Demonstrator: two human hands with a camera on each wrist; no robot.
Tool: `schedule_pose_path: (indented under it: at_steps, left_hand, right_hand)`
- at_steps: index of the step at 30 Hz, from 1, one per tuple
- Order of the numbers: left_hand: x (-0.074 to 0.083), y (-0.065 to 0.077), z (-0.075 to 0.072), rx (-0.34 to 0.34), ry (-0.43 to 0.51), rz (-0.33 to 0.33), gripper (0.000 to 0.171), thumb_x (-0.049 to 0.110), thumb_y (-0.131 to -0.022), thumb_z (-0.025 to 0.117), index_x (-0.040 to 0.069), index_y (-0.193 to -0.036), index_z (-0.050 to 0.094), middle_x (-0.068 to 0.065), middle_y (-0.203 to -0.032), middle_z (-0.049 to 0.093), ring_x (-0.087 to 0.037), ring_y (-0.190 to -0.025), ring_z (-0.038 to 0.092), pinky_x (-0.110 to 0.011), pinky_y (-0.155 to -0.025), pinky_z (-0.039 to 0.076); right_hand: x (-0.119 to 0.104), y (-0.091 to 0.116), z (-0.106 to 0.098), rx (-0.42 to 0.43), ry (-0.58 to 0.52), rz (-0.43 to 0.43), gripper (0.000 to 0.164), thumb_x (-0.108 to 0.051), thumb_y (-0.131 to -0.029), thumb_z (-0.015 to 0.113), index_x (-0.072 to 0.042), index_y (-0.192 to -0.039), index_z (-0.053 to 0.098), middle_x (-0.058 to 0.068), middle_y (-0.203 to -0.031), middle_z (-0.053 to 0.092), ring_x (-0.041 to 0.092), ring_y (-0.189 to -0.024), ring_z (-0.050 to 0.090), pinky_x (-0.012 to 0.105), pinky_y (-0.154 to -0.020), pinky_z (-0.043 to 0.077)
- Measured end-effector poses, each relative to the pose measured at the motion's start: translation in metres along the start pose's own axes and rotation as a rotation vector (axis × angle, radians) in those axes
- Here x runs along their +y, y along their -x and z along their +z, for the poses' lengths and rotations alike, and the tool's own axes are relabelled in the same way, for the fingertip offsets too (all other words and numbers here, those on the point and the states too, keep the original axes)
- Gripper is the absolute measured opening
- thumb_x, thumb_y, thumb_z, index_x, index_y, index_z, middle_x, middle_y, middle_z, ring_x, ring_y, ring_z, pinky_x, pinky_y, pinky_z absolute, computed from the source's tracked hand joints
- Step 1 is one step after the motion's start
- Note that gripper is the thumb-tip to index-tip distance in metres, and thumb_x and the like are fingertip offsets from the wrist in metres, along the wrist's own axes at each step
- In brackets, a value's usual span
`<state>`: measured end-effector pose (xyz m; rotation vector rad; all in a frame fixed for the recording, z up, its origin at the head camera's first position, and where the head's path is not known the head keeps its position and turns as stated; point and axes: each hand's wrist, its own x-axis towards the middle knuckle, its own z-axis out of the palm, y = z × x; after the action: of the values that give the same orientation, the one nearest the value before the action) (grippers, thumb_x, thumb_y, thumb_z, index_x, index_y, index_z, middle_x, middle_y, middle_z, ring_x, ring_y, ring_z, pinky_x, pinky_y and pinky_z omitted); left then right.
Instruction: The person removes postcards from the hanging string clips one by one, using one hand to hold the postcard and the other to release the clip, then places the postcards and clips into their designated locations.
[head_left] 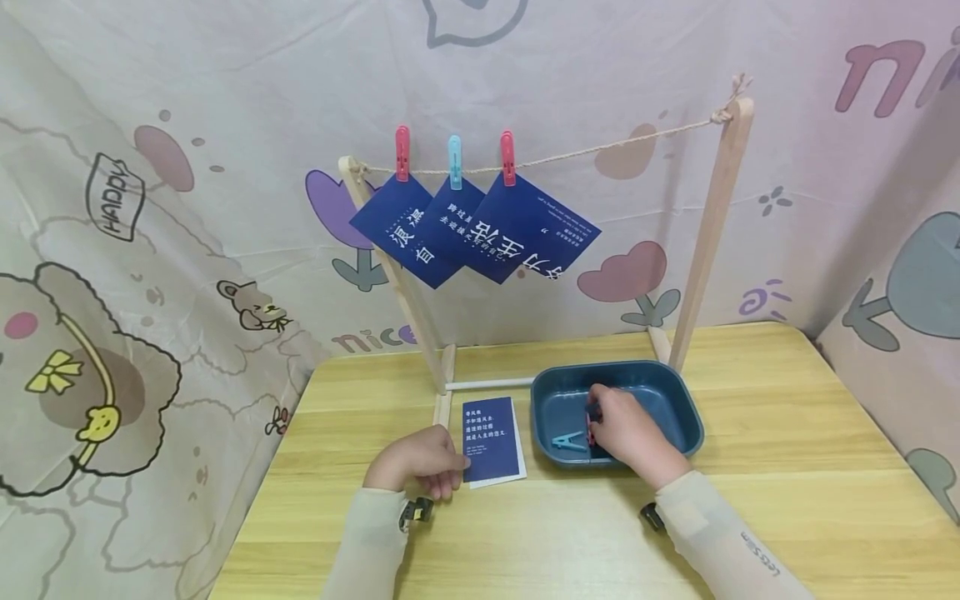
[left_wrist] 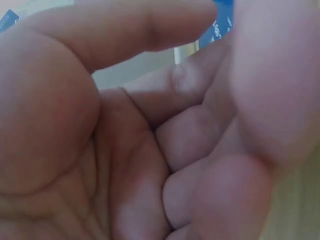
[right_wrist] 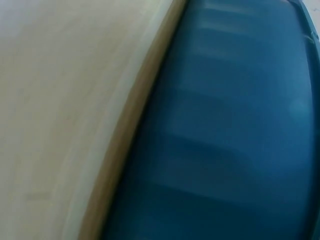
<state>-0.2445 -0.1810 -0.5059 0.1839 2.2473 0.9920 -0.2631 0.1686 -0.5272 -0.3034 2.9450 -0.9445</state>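
My right hand [head_left: 628, 427] reaches into a dark blue basin [head_left: 692, 417], its curled fingers pinching a pink clothespin [head_left: 590, 430]. Beside that clothespin, a light blue clothespin [head_left: 570, 442] lies on the basin floor. The right wrist view shows the basin's inside wall [right_wrist: 240, 110] and its rim, with the hand outside the picture. On the table, my left hand [head_left: 423, 462] rests at the left edge of a dark blue printed card [head_left: 490, 437], thumb tip at its border, fingers loosely bent. A white edge shows under that card. Nothing appears inside the left palm [left_wrist: 135, 165].
Behind stands a wooden frame [head_left: 708, 242] with a string [head_left: 622, 147] tied across. Three blue cards [head_left: 543, 221] hang from it by pink and light blue clothespins [head_left: 455, 162]. A white crossbar [head_left: 491, 384] runs low behind the card. A patterned cloth surrounds the table.
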Motion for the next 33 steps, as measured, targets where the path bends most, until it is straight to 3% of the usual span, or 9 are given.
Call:
schedule_pose_path:
  at_steps: [5,10,25,33]
  left_hand:
    - [0.002,-0.001,0.000,0.013,0.045,0.033,0.034,0.022,-0.097,0.068,-0.004,-0.075,0.072,-0.013,-0.061,0.069,-0.013,-0.044,0.057,-0.023,-0.044,0.051]
    - [0.004,-0.002,-0.001,0.016,0.029,0.044,0.036,0.024,-0.098,0.067,-0.004,-0.075,0.072,-0.012,-0.061,0.068,-0.013,-0.044,0.058,-0.024,-0.045,0.051]
    - [0.006,-0.002,0.000,0.018,0.012,0.037,0.038,0.023,-0.100,0.064,-0.005,-0.075,0.071,-0.017,-0.064,0.069,-0.013,-0.044,0.057,-0.025,-0.045,0.052]
    - [0.006,-0.002,0.000,0.029,0.016,0.029,0.036,0.022,-0.100,0.064,-0.004,-0.076,0.071,-0.016,-0.064,0.070,-0.014,-0.045,0.058,-0.025,-0.046,0.052]
  right_hand:
    - [0.001,-0.001,0.001,-0.005,0.000,0.004,0.028,-0.001,-0.084,0.073,-0.002,-0.111,0.064,0.010,-0.093,0.067,0.019,-0.077,0.058,0.035,-0.066,0.053]
    - [0.003,-0.002,0.000,-0.010,-0.001,0.002,0.031,0.003,-0.082,0.071,-0.003,-0.111,0.064,0.009,-0.092,0.066,0.020,-0.078,0.057,0.035,-0.066,0.052]
    - [-0.003,0.003,-0.010,-0.100,0.066,0.057,0.041,0.001,-0.080,0.073,-0.006,-0.120,0.066,0.007,-0.092,0.066,0.021,-0.076,0.057,0.033,-0.062,0.050]
    - [-0.005,0.005,-0.012,-0.126,0.083,0.070,0.039,-0.001,-0.080,0.073,-0.007,-0.118,0.066,0.004,-0.089,0.065,0.021,-0.074,0.056,0.033,-0.059,0.048]
